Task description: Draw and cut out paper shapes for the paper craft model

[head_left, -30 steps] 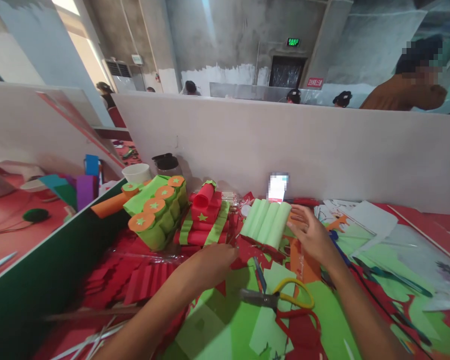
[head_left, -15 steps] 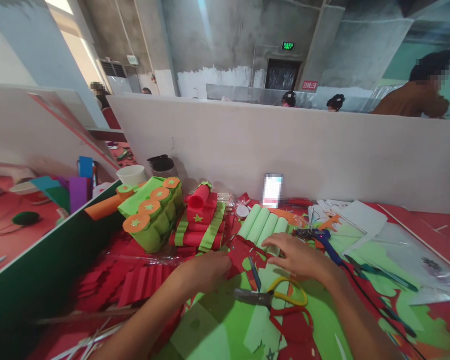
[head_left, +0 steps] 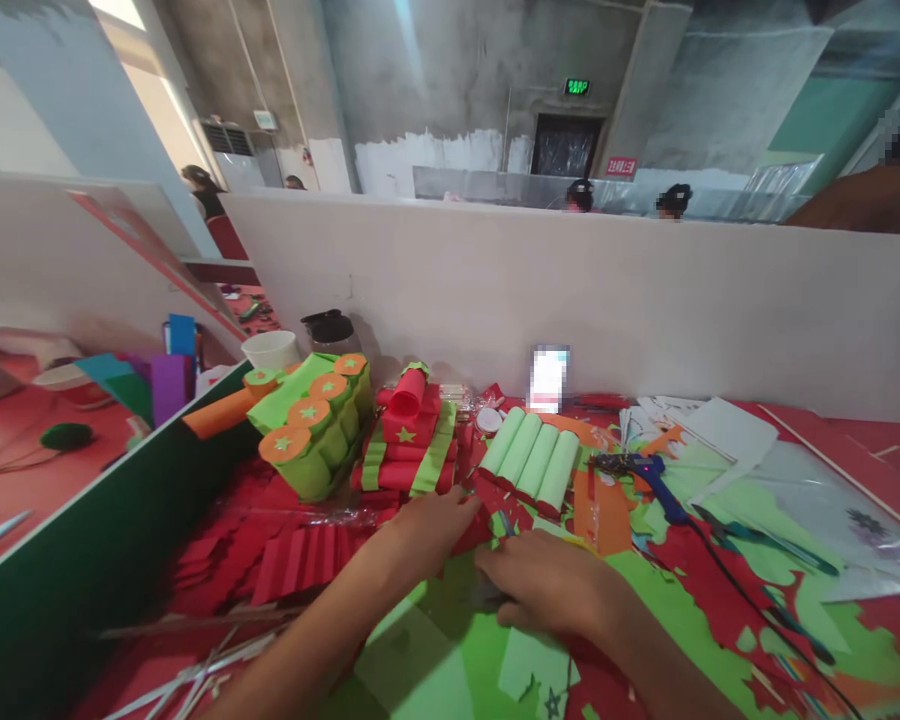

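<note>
My left hand (head_left: 441, 518) reaches forward with its fingers stretched out, the tips by the red scraps in front of a red paper model (head_left: 409, 435) with green straps and a star. My right hand (head_left: 544, 580) is closed over the scissors, hiding most of them; part of the grey blades (head_left: 489, 594) shows beside the fingers. Beyond it lie several light green rolls (head_left: 531, 455) side by side, with red ends. Pale green sheets (head_left: 412, 650) lie on a bright green sheet between my forearms.
A green model with orange discs (head_left: 311, 425) stands at left, near a white bowl (head_left: 271, 350). A glue gun (head_left: 649, 480) trails its cord at right, near pliers (head_left: 780, 548). A phone (head_left: 549, 378) leans on the white partition (head_left: 607, 290). Red strips (head_left: 300, 570) lie at left.
My right hand has left the green rolls and come back toward me, down onto the scissors. My left hand has slid slightly forward and right. A person at far right has shifted right.
</note>
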`<state>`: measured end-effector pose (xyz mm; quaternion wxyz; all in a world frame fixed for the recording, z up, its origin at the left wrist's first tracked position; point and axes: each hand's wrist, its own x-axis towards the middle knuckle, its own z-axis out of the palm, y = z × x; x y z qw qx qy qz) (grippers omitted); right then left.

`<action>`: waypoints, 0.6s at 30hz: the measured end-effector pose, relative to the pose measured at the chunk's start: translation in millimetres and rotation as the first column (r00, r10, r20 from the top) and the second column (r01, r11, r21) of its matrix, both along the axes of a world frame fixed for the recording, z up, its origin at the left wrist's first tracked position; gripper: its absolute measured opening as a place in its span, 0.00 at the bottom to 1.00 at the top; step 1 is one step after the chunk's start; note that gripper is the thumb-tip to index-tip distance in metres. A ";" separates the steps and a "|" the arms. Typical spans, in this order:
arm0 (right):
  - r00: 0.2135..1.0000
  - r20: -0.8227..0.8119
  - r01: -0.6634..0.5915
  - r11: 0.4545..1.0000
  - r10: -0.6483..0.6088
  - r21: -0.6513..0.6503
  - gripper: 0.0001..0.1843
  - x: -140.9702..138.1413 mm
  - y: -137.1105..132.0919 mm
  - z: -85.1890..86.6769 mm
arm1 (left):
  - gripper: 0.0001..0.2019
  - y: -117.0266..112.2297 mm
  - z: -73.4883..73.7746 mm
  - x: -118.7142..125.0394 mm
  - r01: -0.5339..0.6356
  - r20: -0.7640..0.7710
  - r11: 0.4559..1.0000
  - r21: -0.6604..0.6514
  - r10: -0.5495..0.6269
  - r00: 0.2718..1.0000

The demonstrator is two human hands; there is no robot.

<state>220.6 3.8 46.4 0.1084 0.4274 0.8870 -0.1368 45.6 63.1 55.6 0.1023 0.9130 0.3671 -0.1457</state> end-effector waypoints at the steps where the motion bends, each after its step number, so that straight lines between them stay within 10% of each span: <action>1: 1.000 -0.012 0.010 1.000 -0.010 -0.006 0.09 3.6 -0.1 4.0 | 0.31 -0.5 -2.1 3.0 -0.019 -0.029 1.000 0.023 0.020 0.999; 6: 0.981 -0.106 0.157 0.985 -0.164 -0.068 0.08 36.9 -10.9 44.2 | 0.41 5.3 -17.4 6.9 -0.042 -0.044 0.998 0.046 0.045 0.998; 11: 0.920 -0.179 0.346 0.937 -0.348 -0.042 0.10 69.6 -27.5 72.4 | 0.29 9.7 -22.8 3.6 -0.031 0.012 0.998 0.056 0.030 0.999; 18: 0.825 0.090 0.563 0.823 -0.557 -0.067 0.07 86.8 -4.9 36.3 | 0.26 8.0 -20.2 0.8 -0.032 0.008 0.996 0.080 0.031 0.999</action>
